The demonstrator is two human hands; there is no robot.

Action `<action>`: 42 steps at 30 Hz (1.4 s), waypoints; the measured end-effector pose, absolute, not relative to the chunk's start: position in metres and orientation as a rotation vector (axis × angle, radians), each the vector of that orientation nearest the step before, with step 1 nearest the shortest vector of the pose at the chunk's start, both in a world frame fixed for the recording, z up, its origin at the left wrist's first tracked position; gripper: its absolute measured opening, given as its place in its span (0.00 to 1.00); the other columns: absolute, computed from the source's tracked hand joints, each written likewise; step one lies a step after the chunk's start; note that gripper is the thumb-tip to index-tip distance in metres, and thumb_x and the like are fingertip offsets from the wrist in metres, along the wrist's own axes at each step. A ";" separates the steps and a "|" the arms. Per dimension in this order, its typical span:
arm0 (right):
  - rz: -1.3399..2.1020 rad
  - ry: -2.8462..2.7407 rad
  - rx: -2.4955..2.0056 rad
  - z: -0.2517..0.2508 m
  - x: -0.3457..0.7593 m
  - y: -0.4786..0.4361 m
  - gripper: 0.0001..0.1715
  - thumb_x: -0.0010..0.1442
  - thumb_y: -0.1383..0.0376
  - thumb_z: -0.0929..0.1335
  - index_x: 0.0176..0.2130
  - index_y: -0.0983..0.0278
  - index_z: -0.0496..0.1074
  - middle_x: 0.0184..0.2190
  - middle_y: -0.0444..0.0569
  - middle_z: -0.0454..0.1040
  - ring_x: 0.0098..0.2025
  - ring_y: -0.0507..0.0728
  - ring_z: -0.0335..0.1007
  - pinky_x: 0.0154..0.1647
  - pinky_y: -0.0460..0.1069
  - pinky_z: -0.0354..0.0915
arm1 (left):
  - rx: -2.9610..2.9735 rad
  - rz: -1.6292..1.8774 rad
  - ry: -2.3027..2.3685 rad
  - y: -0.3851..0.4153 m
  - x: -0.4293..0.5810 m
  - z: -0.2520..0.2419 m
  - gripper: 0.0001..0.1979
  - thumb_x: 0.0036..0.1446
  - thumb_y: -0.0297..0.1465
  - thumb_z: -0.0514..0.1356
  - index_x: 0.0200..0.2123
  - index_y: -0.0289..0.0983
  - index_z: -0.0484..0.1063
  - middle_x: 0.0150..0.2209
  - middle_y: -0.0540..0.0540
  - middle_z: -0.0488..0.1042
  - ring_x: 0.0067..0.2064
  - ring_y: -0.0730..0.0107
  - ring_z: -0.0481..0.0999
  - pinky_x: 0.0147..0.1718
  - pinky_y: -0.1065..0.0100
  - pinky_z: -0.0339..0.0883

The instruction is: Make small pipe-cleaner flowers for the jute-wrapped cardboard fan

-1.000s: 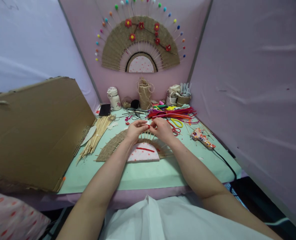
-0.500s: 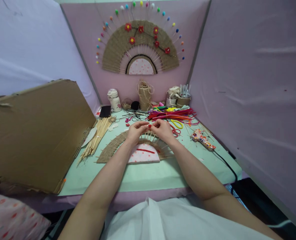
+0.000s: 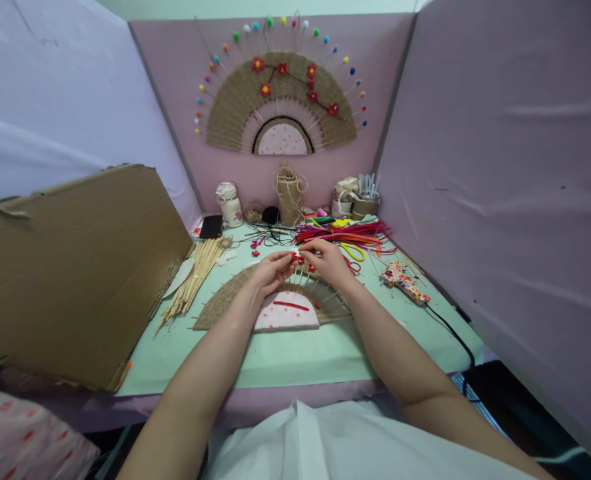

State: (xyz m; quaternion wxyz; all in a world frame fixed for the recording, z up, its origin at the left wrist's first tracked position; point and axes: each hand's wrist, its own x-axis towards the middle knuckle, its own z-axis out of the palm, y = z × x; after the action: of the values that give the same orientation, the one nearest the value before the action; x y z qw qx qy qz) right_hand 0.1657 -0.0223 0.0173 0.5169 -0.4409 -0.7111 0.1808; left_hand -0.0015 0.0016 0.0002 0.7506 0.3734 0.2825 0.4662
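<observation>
Left hand (image 3: 274,270) pinches small red piece (image 3: 294,256), likely light, soft, best edge-held, near tan woven fan's (image 3: 222,297) twelve o'clock; right hand's (image 3: 324,261) grip unclear

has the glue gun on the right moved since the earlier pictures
No; against the green tabletop, the glue gun lies in the same spot.

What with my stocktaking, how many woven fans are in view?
2: upper fan against the back wall; lower fan on the green table, partly hidden by the left hand.
</observation>
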 end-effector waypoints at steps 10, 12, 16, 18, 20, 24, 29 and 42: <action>0.138 -1.976 -1.097 0.017 0.169 -0.023 0.04 0.55 0.68 0.67 0.29 0.63 0.73 0.28 0.46 0.72 0.32 0.52 0.65 0.36 0.47 0.58 | 0.896 0.923 0.702 0.002 -0.001 -0.001 0.04 0.48 0.22 0.65 0.31 0.28 0.75 0.25 0.44 0.76 0.27 0.78 0.76 0.30 0.78 0.69; 0.065 -2.021 -1.134 0.018 0.168 -0.025 0.04 0.54 0.68 0.67 0.29 0.63 0.72 0.28 0.46 0.72 0.33 0.53 0.64 0.36 0.47 0.56 | 0.906 0.911 0.715 0.002 -0.001 -0.001 0.04 0.47 0.22 0.65 0.30 0.28 0.75 0.25 0.44 0.76 0.27 0.78 0.76 0.30 0.78 0.70; -0.051 -2.086 -1.194 0.020 0.167 -0.028 0.04 0.54 0.67 0.68 0.28 0.63 0.70 0.28 0.46 0.72 0.34 0.53 0.63 0.37 0.48 0.53 | 0.909 0.895 0.727 0.002 -0.001 -0.002 0.04 0.47 0.21 0.65 0.30 0.28 0.75 0.25 0.44 0.76 0.26 0.79 0.75 0.31 0.78 0.70; -0.110 -2.106 -1.219 0.021 0.166 -0.029 0.05 0.54 0.67 0.68 0.27 0.64 0.70 0.28 0.46 0.72 0.34 0.54 0.63 0.36 0.48 0.51 | 0.917 0.886 0.726 0.003 -0.002 -0.002 0.04 0.47 0.22 0.66 0.29 0.28 0.75 0.26 0.45 0.76 0.26 0.79 0.75 0.31 0.78 0.70; -0.161 -2.119 -1.236 0.020 0.165 -0.030 0.06 0.54 0.66 0.68 0.26 0.64 0.69 0.28 0.47 0.72 0.34 0.55 0.63 0.35 0.48 0.50 | 0.929 0.874 0.720 0.003 -0.002 -0.003 0.04 0.46 0.22 0.66 0.28 0.28 0.75 0.25 0.45 0.76 0.26 0.79 0.75 0.30 0.77 0.70; -0.182 -2.125 -1.257 0.018 0.162 -0.031 0.09 0.54 0.65 0.68 0.24 0.64 0.67 0.26 0.47 0.71 0.32 0.55 0.63 0.33 0.49 0.49 | 0.940 0.876 0.715 0.002 -0.002 -0.004 0.05 0.44 0.22 0.67 0.27 0.28 0.75 0.24 0.44 0.75 0.26 0.78 0.74 0.30 0.77 0.70; -0.184 -2.048 -1.357 0.017 0.155 -0.033 0.09 0.54 0.65 0.67 0.24 0.64 0.67 0.25 0.49 0.71 0.30 0.55 0.63 0.32 0.49 0.50 | 0.961 0.907 0.721 0.001 0.000 -0.004 0.06 0.42 0.23 0.68 0.27 0.29 0.76 0.25 0.44 0.76 0.26 0.78 0.73 0.30 0.76 0.69; 0.824 -1.583 -1.092 0.019 0.167 -0.022 0.11 0.51 0.60 0.68 0.31 0.66 0.74 0.29 0.46 0.76 0.31 0.52 0.68 0.35 0.47 0.63 | 0.690 0.873 0.607 0.003 -0.006 0.002 0.02 0.52 0.20 0.60 0.31 0.30 0.71 0.25 0.47 0.72 0.26 0.82 0.72 0.26 0.81 0.68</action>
State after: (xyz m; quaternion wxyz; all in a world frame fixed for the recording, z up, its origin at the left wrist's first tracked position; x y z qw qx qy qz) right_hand 0.1667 -0.0217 0.0189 0.5011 -0.4516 -0.6548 0.3409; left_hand -0.0060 0.0030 0.0016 0.8057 0.3225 0.2836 0.4079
